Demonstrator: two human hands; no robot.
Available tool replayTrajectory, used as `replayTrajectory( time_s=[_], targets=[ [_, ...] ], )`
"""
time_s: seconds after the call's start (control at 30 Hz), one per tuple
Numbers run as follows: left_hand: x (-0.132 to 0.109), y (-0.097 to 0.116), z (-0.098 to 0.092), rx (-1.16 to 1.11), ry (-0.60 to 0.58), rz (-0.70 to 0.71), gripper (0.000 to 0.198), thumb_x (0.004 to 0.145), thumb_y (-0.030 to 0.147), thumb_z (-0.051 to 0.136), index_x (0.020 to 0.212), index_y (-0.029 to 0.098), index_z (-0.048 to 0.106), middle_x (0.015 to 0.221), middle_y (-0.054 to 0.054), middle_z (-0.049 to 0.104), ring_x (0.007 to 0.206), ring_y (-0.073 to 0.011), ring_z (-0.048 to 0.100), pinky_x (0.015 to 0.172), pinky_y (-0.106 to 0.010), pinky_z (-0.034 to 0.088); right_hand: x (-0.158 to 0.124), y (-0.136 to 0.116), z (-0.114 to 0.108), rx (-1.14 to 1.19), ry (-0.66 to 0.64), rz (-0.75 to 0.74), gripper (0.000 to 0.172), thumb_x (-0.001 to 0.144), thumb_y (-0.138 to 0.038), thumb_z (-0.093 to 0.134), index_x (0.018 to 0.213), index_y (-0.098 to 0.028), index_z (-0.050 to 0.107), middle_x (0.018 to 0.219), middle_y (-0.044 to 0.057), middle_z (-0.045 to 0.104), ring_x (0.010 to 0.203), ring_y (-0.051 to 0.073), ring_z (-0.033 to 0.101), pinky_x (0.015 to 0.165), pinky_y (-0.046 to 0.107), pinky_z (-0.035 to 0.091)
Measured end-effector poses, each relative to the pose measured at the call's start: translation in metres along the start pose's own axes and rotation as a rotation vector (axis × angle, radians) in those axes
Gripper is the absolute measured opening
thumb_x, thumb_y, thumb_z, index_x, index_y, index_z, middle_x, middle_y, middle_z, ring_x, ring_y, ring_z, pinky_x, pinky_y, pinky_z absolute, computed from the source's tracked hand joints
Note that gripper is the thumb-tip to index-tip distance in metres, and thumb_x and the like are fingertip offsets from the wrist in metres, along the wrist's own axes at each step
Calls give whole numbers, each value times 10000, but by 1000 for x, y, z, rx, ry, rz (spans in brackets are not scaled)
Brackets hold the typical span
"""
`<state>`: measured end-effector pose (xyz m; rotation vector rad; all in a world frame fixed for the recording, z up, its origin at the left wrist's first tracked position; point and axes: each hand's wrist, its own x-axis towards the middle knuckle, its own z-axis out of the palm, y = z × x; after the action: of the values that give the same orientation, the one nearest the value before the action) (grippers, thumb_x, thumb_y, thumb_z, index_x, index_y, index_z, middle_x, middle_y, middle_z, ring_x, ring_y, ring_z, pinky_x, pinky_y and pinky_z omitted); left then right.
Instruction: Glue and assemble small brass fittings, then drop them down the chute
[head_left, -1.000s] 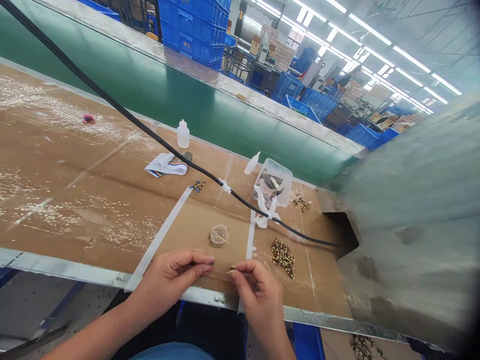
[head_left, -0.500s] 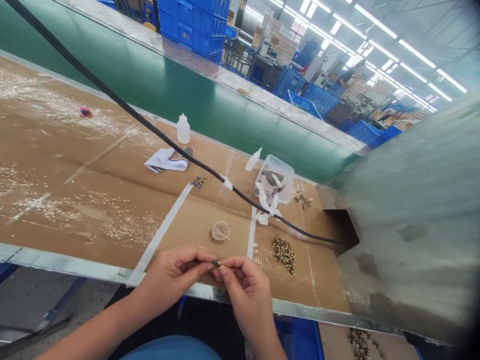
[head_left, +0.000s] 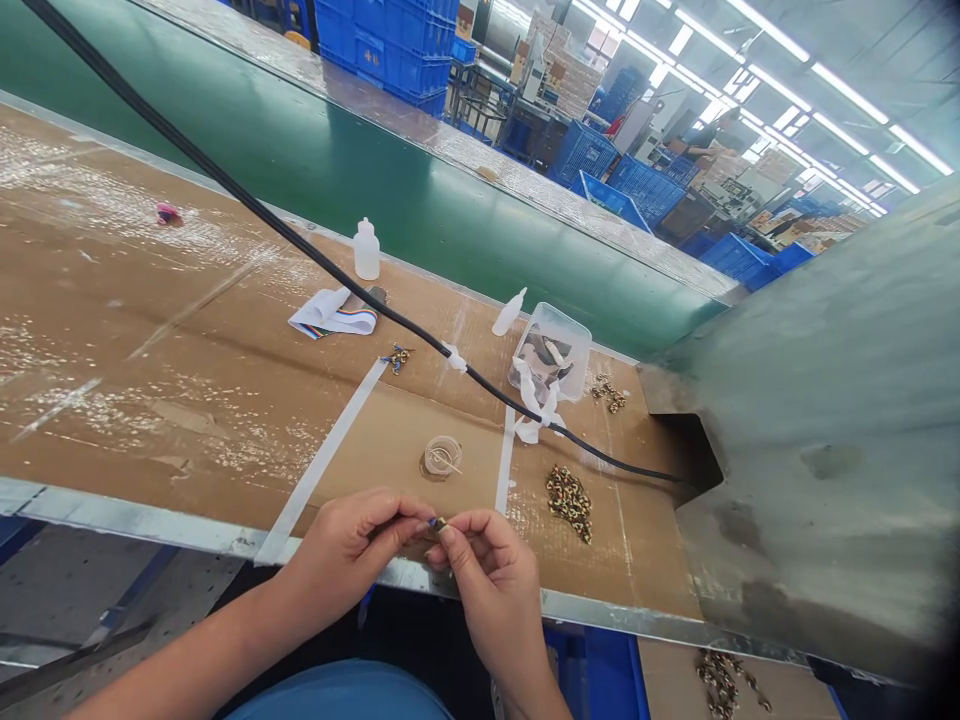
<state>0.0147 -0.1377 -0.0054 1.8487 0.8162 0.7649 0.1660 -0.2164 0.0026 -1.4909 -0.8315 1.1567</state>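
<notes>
My left hand (head_left: 349, 555) and my right hand (head_left: 491, 590) meet over the front edge of a cardboard-covered workbench (head_left: 187, 330). Their fingertips pinch a small brass connector part (head_left: 439, 523) with a bit of blue at its left end; the fingers hide most of it. A small round clear dish (head_left: 442, 458) sits just beyond my hands. To the right lies a heap of brass-and-black small parts (head_left: 568, 503). A few assembled parts with blue bits (head_left: 397, 358) lie farther back.
A black cable (head_left: 315, 255) crosses the bench into a grey metal hood (head_left: 825, 440). Also on the bench are a clear box of parts (head_left: 551, 352), plastic squeeze bottles (head_left: 366, 250), and ribbon cable (head_left: 334, 316). A green conveyor belt (head_left: 300, 130) runs behind, with blue crates beyond.
My hands have come together since the earliest frame, and the small part now sits between both sets of fingertips. The view has drifted slightly, with the bench shifting a little upward.
</notes>
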Motion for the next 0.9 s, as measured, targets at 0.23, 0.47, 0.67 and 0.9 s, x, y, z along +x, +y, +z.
replayTrajectory(
  time_s=[0.23, 0.47, 0.67, 0.9],
  targets=[
    [-9, -7, 5, 99, 9, 135, 172, 922, 133, 484, 972, 224, 622, 895, 15, 687, 812, -109, 640, 744, -164, 472, -1, 3, 0, 141, -33, 91, 297, 806, -421, 688, 807, -138, 597, 616, 18, 652, 588, 108, 607, 585, 203, 493],
    [-16, -11, 6, 171, -8, 195, 201, 928, 102, 458, 1016, 219, 597, 963, -11, 673, 903, -131, 628, 829, -189, 453, -1, 2, -5, 83, -71, 75, 288, 801, -408, 695, 787, -129, 625, 628, 37, 669, 594, 120, 619, 587, 217, 502],
    [-11, -7, 6, 99, -69, 103, 183, 931, 127, 435, 936, 207, 600, 855, -4, 665, 819, -128, 621, 756, -198, 455, 2, 5, -11, -7, -98, 36, 227, 814, -366, 678, 781, -143, 656, 666, 42, 684, 618, 133, 628, 588, 223, 499],
    [-7, -7, 4, 9, -127, 33, 204, 928, 167, 419, 888, 200, 616, 806, -7, 661, 769, -132, 617, 705, -207, 448, 6, 2, -14, -109, -136, -28, 196, 826, -332, 647, 758, -149, 662, 666, 37, 677, 592, 130, 604, 535, 211, 454]
  ],
)
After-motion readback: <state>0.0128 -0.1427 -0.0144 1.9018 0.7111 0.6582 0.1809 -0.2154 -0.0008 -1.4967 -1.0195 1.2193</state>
